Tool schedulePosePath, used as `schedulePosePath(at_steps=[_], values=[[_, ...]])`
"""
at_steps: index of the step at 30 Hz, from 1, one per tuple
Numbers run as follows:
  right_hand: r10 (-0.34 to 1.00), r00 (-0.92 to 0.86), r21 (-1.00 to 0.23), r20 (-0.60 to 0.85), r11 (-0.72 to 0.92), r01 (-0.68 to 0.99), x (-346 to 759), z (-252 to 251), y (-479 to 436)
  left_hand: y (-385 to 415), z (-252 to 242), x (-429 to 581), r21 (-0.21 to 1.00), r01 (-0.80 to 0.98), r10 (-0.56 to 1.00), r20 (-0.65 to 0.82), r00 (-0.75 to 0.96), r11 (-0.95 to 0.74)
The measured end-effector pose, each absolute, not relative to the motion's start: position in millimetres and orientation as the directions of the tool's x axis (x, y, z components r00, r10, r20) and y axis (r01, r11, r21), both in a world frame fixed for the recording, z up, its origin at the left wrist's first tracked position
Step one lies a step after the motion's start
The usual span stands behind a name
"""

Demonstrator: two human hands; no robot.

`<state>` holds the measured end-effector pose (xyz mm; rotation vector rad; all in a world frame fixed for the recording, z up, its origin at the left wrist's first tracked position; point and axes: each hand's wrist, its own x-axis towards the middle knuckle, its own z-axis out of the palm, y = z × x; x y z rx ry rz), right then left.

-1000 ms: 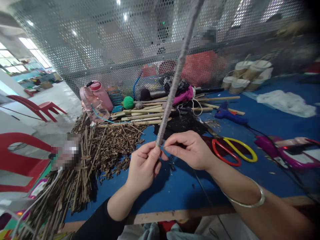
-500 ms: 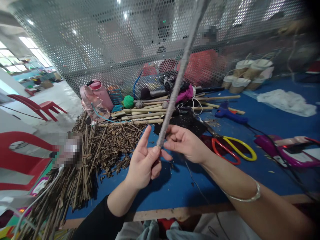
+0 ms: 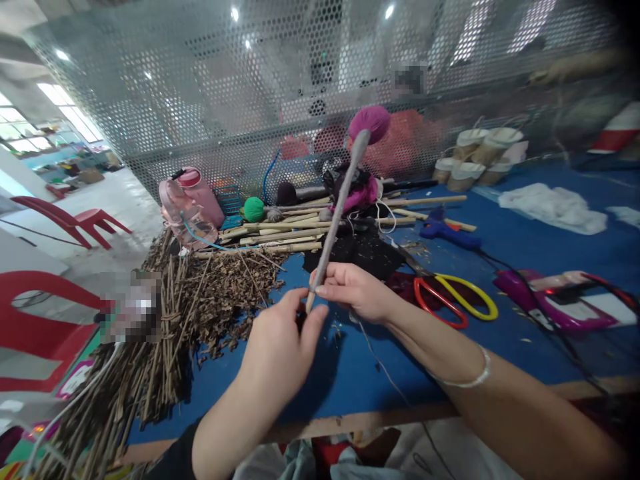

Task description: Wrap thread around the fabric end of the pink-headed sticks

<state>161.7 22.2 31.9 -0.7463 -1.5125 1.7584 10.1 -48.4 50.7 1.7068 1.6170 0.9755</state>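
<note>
A stick wrapped in grey yarn [image 3: 334,230] slants up and away from me, with a magenta yarn ball [image 3: 373,123] at its far end. Around its bare lower tip my left hand [image 3: 280,337] is closed, fingers partly hidden behind the palm. Just above, my right hand [image 3: 353,292] pinches the wrapped part between thumb and fingers. A thin grey strand [image 3: 383,363] runs from below my right hand down over the table edge. Scissors [image 3: 443,300] with red and yellow handles lie right of that hand.
Blue table [image 3: 350,387] in front. Dry stems [image 3: 145,360] and crumbled leaves lie left; bare sticks [image 3: 285,230], a green yarn ball [image 3: 254,209] and a pink bottle [image 3: 200,197] behind. A blue glue gun [image 3: 445,232] and purple device [image 3: 555,303] lie right. Perforated metal screen [image 3: 225,87] at the back.
The stick has tipped away from me and lowered, bringing its magenta end into view. My left hand has turned palm down around the lower tip. My right hand stays on the wrapped part.
</note>
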Motion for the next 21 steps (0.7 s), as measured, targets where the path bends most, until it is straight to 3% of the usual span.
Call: schedulePosePath(at_steps=[2, 4, 8, 11, 14, 16, 18, 21], values=[[0.812, -0.582, -0.994, 0.041, -0.026, -0.106, 160, 31, 22, -53, 49, 13, 0.743, 0.663, 0.986, 0.159, -0.050, -0.086], [0.832, -0.549, -0.995, 0.078, 0.029, -0.098, 158, 32, 19, -55, 45, 14, 0.778, 0.623, 0.982, 0.170, -0.083, -0.082], [0.834, -0.546, -0.982, 0.076, -0.030, -0.184, 158, 36, 6, -59, 44, 11, 0.990, 0.126, 0.996, -0.076, 0.057, 0.068], [0.796, -0.605, -0.943, 0.015, -0.191, -0.274, 158, 36, -8, -70, 44, 9, 0.940, -0.243, 0.956, -0.186, 0.227, 0.241], [0.810, -0.585, -0.922, -0.029, -0.248, -0.297, 156, 31, -19, -80, 39, 9, 0.843, -0.412, 0.929, -0.246, 0.277, 0.346], [0.828, -0.558, -0.936, -0.063, -0.243, -0.256, 154, 26, -22, -84, 33, 9, 0.839, -0.376, 0.908, -0.292, 0.300, 0.394], [0.845, -0.526, -0.951, -0.100, -0.236, -0.198, 152, 22, -24, -85, 27, 7, 0.926, -0.197, 0.931, -0.270, 0.247, 0.321], [0.885, -0.449, -0.973, -0.126, -0.198, -0.118, 147, 18, -24, -86, 23, 5, 0.971, 0.238, 0.999, -0.026, 0.023, 0.020]])
